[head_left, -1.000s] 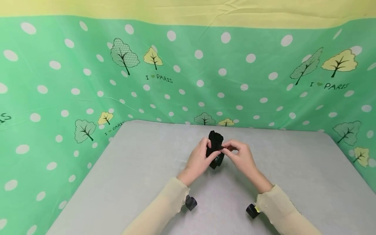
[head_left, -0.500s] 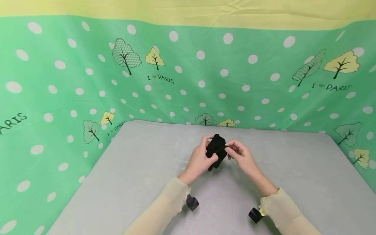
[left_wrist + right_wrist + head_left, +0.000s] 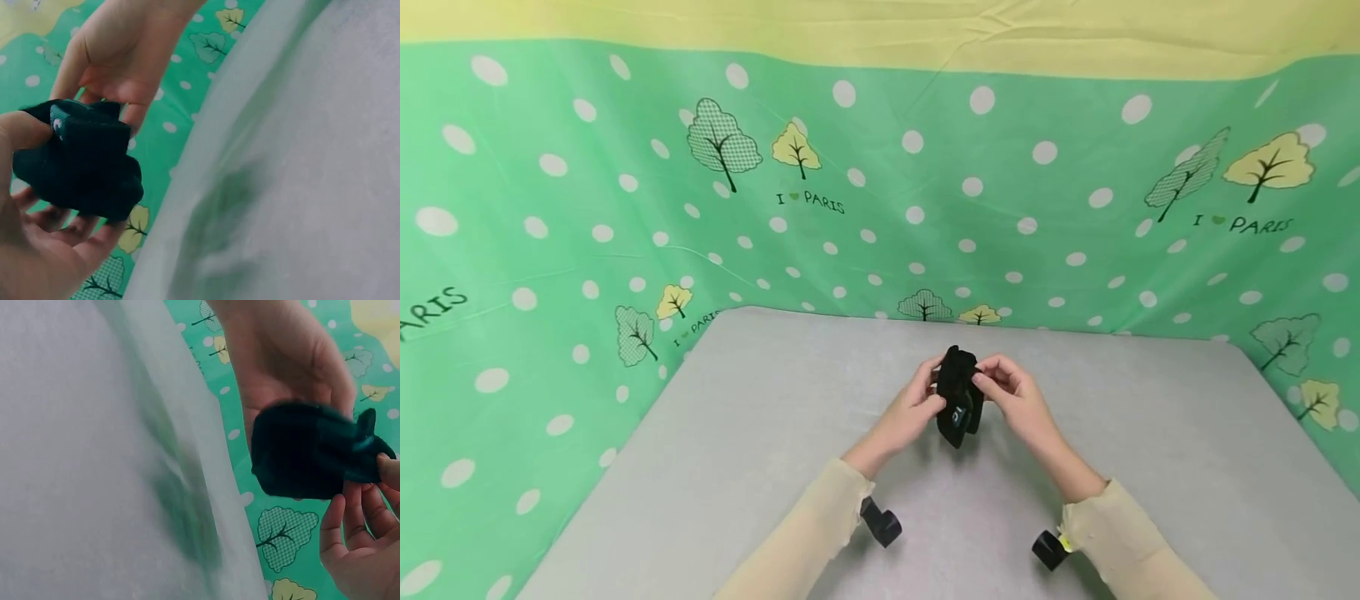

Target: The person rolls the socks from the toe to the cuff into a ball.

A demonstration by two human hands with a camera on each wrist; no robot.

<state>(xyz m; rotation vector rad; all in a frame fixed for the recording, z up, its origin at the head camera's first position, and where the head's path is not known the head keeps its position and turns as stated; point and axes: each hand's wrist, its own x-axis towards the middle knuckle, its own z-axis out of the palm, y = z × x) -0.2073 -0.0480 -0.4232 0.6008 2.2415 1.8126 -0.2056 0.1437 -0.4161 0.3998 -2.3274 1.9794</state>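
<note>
A small folded bundle of black cloth (image 3: 955, 392) with a light printed mark on its front is held up above the grey table; its exact kind cannot be told. My left hand (image 3: 912, 406) grips its left side, thumb in front and fingers behind. On the other side my right hand (image 3: 1017, 398) pinches the bundle's right edge between thumb and fingers. The left wrist view shows the cloth (image 3: 87, 162) as a thick, layered wad with both hands around it. Seen from the right wrist, it has a broad rounded face (image 3: 300, 453) and a narrower folded end.
The grey tabletop (image 3: 760, 433) spreads around both hands. Behind and beside it hangs a green dotted curtain (image 3: 865, 200) printed with trees. Black wrist cameras (image 3: 883, 523) stick out from beneath the cream sleeves (image 3: 805, 533).
The cloth bundle has turned, so its printed mark faces the head camera. My left thumb has shifted from across its front to its left edge, and the right hand keeps its pinch.
</note>
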